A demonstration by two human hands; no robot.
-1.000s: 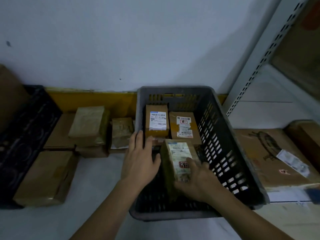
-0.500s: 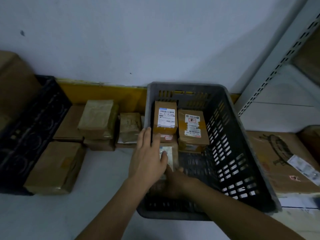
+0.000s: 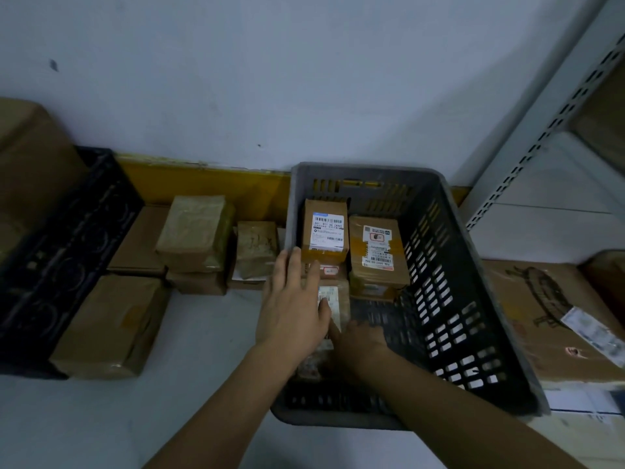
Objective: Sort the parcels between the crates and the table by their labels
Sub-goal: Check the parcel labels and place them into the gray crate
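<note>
Both hands rest on one parcel [image 3: 338,306] lying in the near-left of the grey crate [image 3: 473,299]: the left hand [image 3: 292,309] lies flat on it with straight fingers, the right hand [image 3: 360,340] presses its near end, grip unclear. Behind it in the crate stand two labelled boxes [image 3: 326,231]. Left of the crate, more parcels [image 3: 196,231] sit on the table [image 3: 203,333].
</note>
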